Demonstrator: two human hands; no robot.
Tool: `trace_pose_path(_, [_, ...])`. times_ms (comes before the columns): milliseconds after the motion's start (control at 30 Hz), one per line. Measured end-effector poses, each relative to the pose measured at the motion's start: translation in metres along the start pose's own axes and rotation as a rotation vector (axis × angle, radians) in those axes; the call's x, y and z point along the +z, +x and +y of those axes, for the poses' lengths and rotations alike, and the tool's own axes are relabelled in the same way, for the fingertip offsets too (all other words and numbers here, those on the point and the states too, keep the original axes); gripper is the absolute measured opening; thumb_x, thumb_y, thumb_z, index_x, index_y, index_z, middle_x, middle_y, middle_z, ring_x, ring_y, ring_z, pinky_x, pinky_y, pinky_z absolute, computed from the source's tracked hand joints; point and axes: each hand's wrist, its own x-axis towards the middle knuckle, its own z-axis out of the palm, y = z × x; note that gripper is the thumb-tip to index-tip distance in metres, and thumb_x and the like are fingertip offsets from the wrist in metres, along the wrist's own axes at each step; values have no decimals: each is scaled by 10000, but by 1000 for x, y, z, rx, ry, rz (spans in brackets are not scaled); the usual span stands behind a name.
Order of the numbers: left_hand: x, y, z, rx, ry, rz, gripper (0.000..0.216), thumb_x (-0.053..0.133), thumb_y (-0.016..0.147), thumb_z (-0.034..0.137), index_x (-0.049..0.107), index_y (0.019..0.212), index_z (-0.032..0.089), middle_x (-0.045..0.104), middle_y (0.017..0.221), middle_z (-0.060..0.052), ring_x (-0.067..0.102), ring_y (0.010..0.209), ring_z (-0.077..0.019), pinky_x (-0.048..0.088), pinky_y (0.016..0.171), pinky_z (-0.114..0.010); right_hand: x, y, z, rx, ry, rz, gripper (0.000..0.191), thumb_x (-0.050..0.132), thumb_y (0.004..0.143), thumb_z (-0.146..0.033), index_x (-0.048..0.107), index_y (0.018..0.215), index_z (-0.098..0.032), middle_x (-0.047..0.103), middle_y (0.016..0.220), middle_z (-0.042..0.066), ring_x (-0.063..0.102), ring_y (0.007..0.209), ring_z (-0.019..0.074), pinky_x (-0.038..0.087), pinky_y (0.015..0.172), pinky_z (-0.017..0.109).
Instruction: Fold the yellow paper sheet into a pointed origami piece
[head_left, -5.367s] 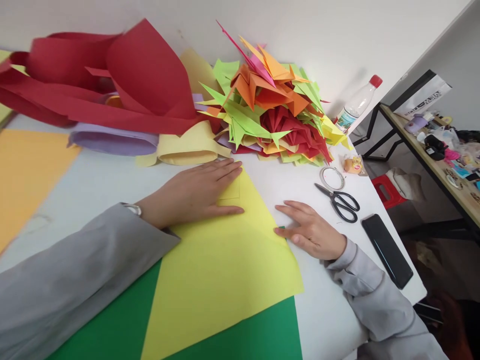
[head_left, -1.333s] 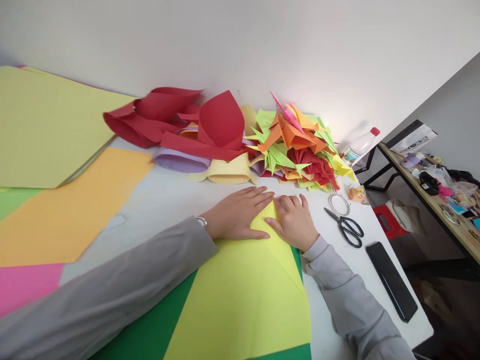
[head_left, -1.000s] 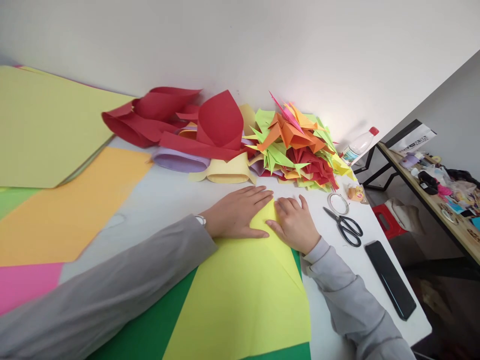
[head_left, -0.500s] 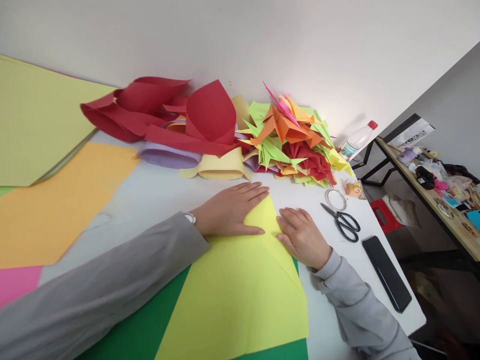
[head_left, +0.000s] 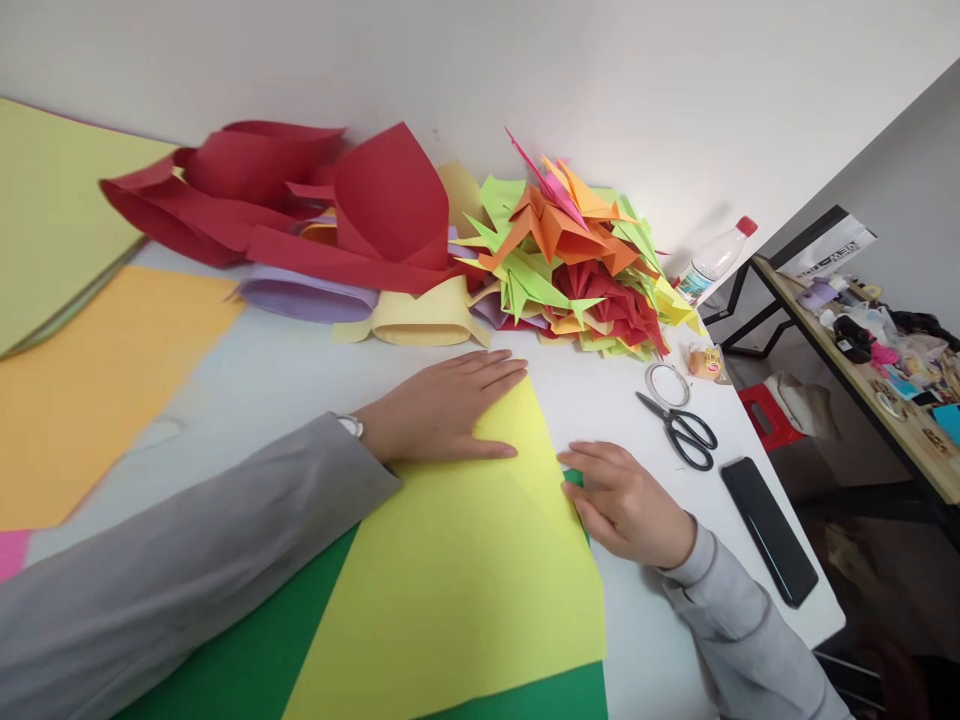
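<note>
A yellow sheet of paper (head_left: 465, 570), with its upper part folded to a point, lies over a green sheet (head_left: 262, 610) on the white table. My left hand (head_left: 450, 410) rests flat near the folded tip, fingers outstretched and pressing on the paper. At the sheet's right edge is my right hand (head_left: 630, 500), its fingers bent and a gap showing between thumb and forefinger. Its fingertips are at the edge; whether they touch the paper I cannot tell. Nothing is seen held in either hand.
Behind are rolled red paper (head_left: 390, 210) and a pile of folded coloured paper pieces (head_left: 570, 270). To the right lie black-handled scissors (head_left: 686, 435), a tape roll (head_left: 667, 384), a small wrapped snack (head_left: 705, 362), a bottle (head_left: 712, 262) and a long black case (head_left: 769, 530). Orange paper (head_left: 97, 380) lies left.
My right hand has moved off the folded flap, outward and slightly down to the paper's right edge. My left hand stays flat on the sheet. The view has shifted a little.
</note>
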Motion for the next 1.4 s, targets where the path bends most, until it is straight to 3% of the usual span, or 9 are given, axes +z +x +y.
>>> trace_pose_path(233, [0,-1,0,-5,-24,4,989,376,793,790,301,1486,88,273,1575,-136,219,1453,-293,146,1176,-383,-14,-12,-18,31,-25,-121,305,461,937,-171,709,758,-167,599,1321,85,495,1255,277,477,1009,468])
trace_pose_path(533, [3,0,-3,1,-23,2,995,342,789,803,292,1491,101,270,1576,-140,216,1454,-301,147,1179,-399,-28,-18,-30,82,-57,-292,254,483,916,-185,720,828,-169,553,1387,68,414,1335,297,351,1103,533])
trace_pose_path(733, [4,0,-3,1,-2,-7,1008,313,791,809,290,1491,83,263,1577,-145,208,1457,-304,146,1181,-410,-31,-27,-36,133,-31,-350,346,474,942,-228,714,697,-182,532,1407,52,461,1289,277,393,1062,509])
trace_pose_path(967, [2,1,-2,-5,-25,-16,1003,339,787,804,288,1493,94,266,1577,-139,210,1455,-313,157,1179,-412,-36,-33,-46,167,-38,-378,278,473,931,-205,735,842,-185,535,1397,68,448,1295,296,396,1053,530])
trace_pose_path(1067, [1,1,-1,-13,-2,-30,1010,317,789,809,289,1491,85,258,1580,-140,210,1455,-308,150,1180,-408,-40,-35,-43,126,-17,-397,253,514,908,-223,726,776,-176,517,1417,89,429,1314,327,406,1035,536])
trace_pose_path(1167, [0,1,0,-13,14,-41,1024,304,787,816,276,1495,77,246,1583,-143,198,1459,-305,144,1181,-404,-40,-31,-36,94,45,-374,233,552,888,-239,714,728,-192,567,1363,88,485,1255,325,406,1025,540])
trace_pose_path(1267, [0,1,0,-5,5,-36,1022,324,789,810,278,1493,70,250,1580,-152,196,1460,-305,139,1183,-397,-32,-21,-28,126,99,-256,197,520,921,-237,713,891,-212,682,1166,66,591,1074,248,422,1022,496])
trace_pose_path(1400, [1,0,-1,2,-14,-7,1000,351,795,796,288,1490,79,270,1574,-151,204,1458,-306,148,1182,-404,-13,-8,-20,178,46,-80,222,454,948,-193,674,957,-167,650,1218,103,513,1195,262,434,1021,459])
